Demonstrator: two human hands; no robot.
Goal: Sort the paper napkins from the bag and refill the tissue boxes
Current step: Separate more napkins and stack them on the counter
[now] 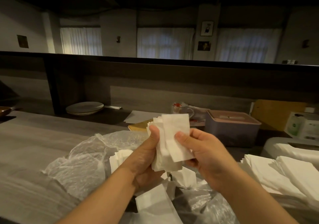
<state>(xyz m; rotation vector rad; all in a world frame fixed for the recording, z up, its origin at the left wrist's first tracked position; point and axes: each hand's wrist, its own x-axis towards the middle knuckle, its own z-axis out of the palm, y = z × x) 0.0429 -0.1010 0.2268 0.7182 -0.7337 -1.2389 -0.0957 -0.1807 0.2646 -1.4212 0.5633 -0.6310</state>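
Note:
I hold a bunch of white paper napkins (170, 137) upright above the counter. My left hand (148, 156) grips the bunch from the left, thumb up along its edge. My right hand (202, 149) pinches the front napkin, thumb on its face. Below lies a crumpled clear plastic bag (82, 161) with more napkins (120, 158) inside. Stacks of sorted napkins (279, 173) lie at the right. A purple tissue box with a pink lid (233, 128) stands behind my right hand. A white tissue box (291, 146) sits at the far right.
The grey counter (34, 146) stretches to the left. A stack of plates (84, 109) sits on a lower shelf at the back. A sheet of paper (138, 116), a brown envelope (139, 126) and a glass cup (183, 110) lie behind the napkins. Boxes (300, 125) stand at the back right.

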